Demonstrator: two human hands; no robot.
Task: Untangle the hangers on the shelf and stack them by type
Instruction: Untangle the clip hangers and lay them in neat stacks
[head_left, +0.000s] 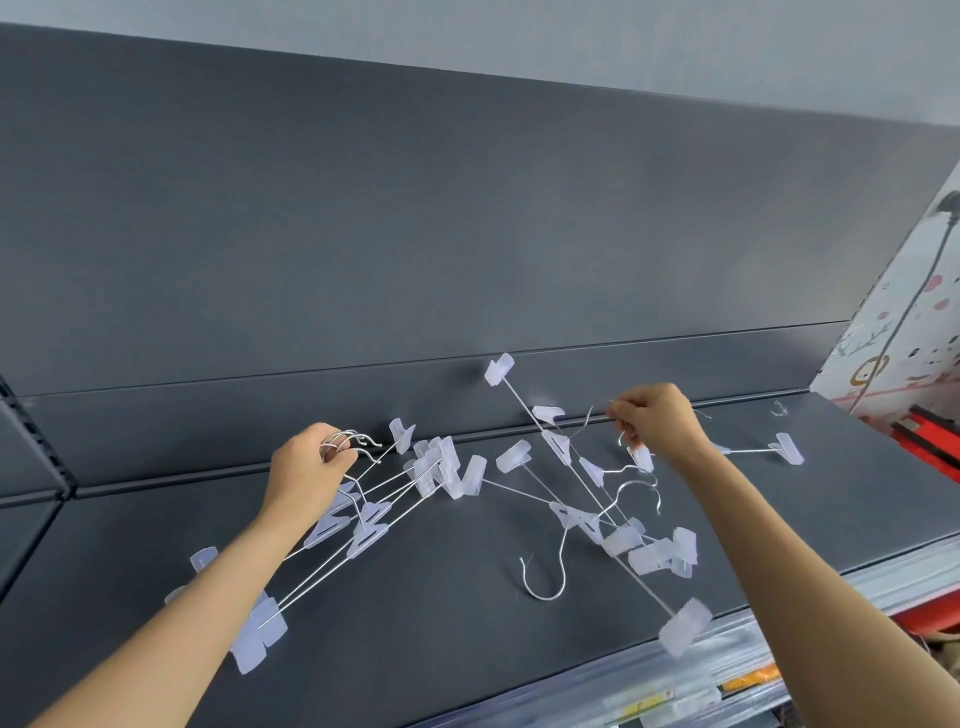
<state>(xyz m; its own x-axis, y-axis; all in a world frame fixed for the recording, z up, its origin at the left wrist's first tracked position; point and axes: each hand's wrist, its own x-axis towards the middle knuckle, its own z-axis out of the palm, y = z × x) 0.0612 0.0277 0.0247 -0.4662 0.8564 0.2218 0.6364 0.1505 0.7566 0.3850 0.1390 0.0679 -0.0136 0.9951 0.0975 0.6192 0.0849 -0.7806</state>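
Several thin metal clip hangers with translucent plastic clips lie on a dark grey shelf (441, 597). My left hand (306, 470) grips the hooks of a gathered bunch of hangers (395, 499); their bars fan out toward the lower left. My right hand (654, 421) pinches the hook of one hanger and lifts it above a tangled heap (613, 525) in the middle right. One long bar (587, 488) runs diagonally through the heap, with clips at both ends. A loose hook (545, 577) hangs at the heap's front.
A single hanger (763, 449) lies apart at the shelf's right end. The shelf's dark back panel (415, 234) rises behind. A patterned wall with a cable (904, 312) and red items (930, 441) stand at the right. Price-tag rails (727, 670) run along the front edge.
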